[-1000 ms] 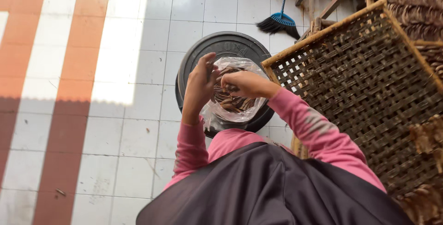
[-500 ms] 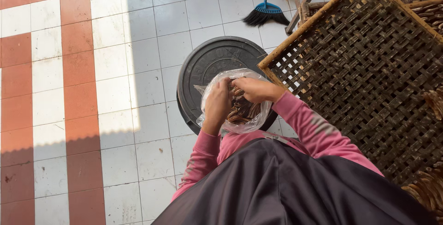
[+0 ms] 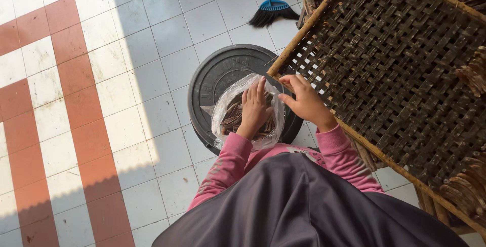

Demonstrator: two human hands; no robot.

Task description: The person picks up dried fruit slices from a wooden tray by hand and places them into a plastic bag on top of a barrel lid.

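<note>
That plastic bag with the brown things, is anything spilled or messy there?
Nothing looks spilled. The clear plastic bag sits on the round black lid, and the brown pieces stay inside under the left hand. The right hand is at the woven tray's edge.

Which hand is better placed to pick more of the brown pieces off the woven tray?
Probably the right. The right hand hovers open at the edge of the woven tray, fingers spread. The left hand is pressed on the clear plastic bag over the round black lid, steadying it.
</note>
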